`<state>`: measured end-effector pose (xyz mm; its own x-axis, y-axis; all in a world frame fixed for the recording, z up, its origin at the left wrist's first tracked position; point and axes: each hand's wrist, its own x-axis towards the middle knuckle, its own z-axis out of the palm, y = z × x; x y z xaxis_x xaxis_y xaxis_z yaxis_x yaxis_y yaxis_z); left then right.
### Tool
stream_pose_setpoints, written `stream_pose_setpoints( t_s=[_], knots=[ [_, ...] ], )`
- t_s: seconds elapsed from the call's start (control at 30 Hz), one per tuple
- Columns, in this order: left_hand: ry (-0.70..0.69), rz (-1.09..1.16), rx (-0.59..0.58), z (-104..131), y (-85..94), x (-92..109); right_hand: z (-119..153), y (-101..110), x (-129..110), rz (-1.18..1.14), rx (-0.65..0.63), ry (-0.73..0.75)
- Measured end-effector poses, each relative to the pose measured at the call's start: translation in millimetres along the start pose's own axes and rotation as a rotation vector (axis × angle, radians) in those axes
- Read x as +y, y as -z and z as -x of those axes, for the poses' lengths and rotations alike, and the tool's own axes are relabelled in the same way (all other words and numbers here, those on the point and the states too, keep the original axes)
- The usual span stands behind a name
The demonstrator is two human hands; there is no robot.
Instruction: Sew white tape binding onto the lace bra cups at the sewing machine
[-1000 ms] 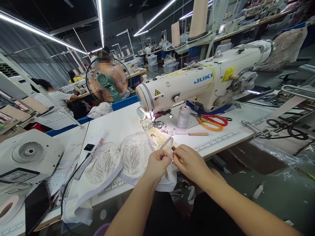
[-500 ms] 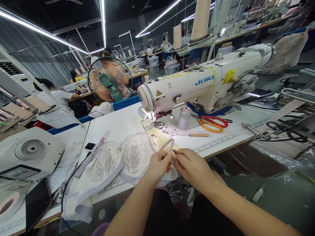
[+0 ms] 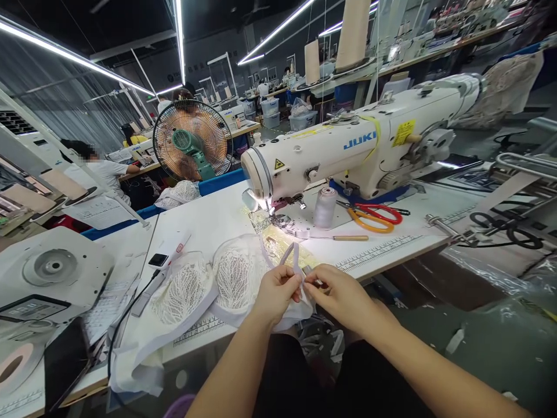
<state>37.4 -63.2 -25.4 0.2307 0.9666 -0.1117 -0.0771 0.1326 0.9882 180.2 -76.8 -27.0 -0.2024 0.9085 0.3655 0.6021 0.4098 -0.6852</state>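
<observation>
A white lace bra (image 3: 239,273) lies along the table's front edge, its two cups side by side and its left band hanging over. Its pale grey strap (image 3: 296,253) rises in a loop from my left hand (image 3: 275,295), whose thumb and forefinger pinch it. Close against it, my right hand (image 3: 342,295) is closed, fingertips meeting at the same strap. A small grey piece shows at its fingers; I cannot make out its kind. Beyond the hands stands a white sewing machine (image 3: 322,157), its lit needle area above a crumpled yellowish clear film (image 3: 278,244).
Right of the needle stand a grey thread cone (image 3: 325,208), orange-and-red-handled scissors (image 3: 374,217) and a wooden-handled tool (image 3: 350,238). A small black-screened device (image 3: 160,259) with a cable lies left. Behind the table is a fan (image 3: 192,141); a co-worker (image 3: 98,168) sits beyond.
My two hands have drawn closer, fingertips meeting at the strap. The strap loop has shifted slightly left and stands more upright. The view has moved a little.
</observation>
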Motion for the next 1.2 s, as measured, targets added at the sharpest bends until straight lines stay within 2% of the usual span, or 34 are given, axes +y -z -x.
stream_pose_setpoints(
  t_s=[0.17,0.4,0.6,0.83,1.07,1.2],
  knots=[
    [0.046,0.012,-0.017,0.7,1.5,2.1,-2.1,1.8,0.4,0.034,0.032,-0.09],
    [0.056,0.049,-0.064,0.9,2.4,3.3,5.2,1.9,0.4,0.069,0.031,0.026],
    [0.063,0.083,-0.051,0.5,3.4,1.2,4.6,0.0,-1.1,0.152,-0.025,0.037],
    [0.034,0.011,-0.09,3.2,1.8,2.4,1.5,-0.4,-6.9,0.295,-0.037,0.015],
    [0.032,0.016,-0.066,2.0,4.0,-1.0,3.4,6.9,1.4,0.163,0.06,-0.025],
    [0.043,0.039,-0.06,1.7,3.3,-0.5,7.3,11.0,2.1,0.086,0.015,-0.039]
  ],
)
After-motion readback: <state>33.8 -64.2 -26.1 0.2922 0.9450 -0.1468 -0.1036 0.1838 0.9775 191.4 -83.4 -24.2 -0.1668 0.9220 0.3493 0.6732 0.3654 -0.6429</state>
